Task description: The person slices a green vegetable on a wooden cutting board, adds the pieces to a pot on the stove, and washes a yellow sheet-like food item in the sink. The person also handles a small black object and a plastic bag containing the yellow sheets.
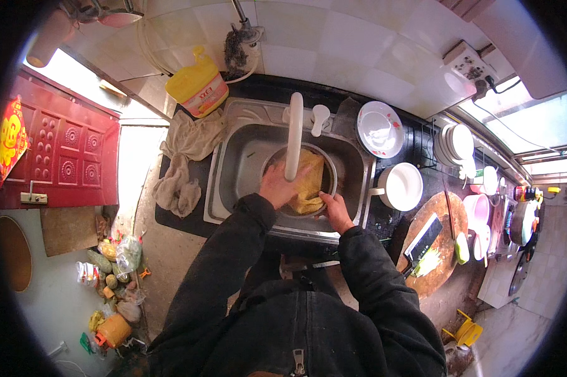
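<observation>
A round metal basin (333, 168) sits in the stainless steel sink, with a yellow-brown cloth (313, 182) inside it. My left hand (276, 186) reaches into the basin, its fingers stretched out against the cloth. The white faucet (294, 135) arches over and covers part of those fingers. At the basin's near right rim, my right hand (338, 212) pinches the edge of the cloth between thumb and fingers. Its fingertips are partly hidden by the cloth and rim.
Grey rags (192, 135) and a yellow jug (197, 85) lie left of the sink (233, 138). To the right are a plate (380, 129), a white pot (401, 186), and a round chopping board (450, 267) bearing a cleaver (423, 239) and cut greens.
</observation>
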The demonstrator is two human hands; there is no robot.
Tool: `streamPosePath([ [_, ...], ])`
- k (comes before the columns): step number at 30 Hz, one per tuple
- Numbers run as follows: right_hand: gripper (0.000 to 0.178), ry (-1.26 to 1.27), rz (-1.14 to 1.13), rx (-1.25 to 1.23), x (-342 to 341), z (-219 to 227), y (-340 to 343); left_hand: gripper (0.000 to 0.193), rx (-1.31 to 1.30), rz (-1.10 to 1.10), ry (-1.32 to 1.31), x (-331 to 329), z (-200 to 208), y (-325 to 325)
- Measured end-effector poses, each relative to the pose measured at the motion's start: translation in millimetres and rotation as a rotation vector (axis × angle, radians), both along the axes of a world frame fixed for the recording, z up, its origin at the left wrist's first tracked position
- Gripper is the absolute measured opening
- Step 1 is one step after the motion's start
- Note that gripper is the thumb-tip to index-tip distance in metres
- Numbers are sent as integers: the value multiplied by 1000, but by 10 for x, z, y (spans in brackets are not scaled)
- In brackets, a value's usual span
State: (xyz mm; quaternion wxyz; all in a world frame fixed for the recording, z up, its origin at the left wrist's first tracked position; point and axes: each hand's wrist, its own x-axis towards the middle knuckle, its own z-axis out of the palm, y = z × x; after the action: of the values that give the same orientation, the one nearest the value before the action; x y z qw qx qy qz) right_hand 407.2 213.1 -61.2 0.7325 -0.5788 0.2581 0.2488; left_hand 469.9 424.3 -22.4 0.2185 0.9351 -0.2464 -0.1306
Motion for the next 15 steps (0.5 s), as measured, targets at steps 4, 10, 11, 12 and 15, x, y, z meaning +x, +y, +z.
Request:
streamPosePath([
  [4, 29, 15, -72, 58, 33, 73, 100, 60, 12, 55, -157, -94, -41, 74],
  [10, 33, 55, -40, 101, 6, -2, 116, 59, 62, -11, -102, -136, 399, 124],
  [11, 35, 41, -27, 88, 6, -8, 127, 63, -3, -12, -90, -176, 456, 120],
  [12, 37, 36, -19, 71, 7, -8, 138, 67, -66, -12, -79, -185, 487, 118],
  [15, 37, -18, 1, 94, 15, -7, 195, 82, -15, -45, -208, -186, 416, 95],
])
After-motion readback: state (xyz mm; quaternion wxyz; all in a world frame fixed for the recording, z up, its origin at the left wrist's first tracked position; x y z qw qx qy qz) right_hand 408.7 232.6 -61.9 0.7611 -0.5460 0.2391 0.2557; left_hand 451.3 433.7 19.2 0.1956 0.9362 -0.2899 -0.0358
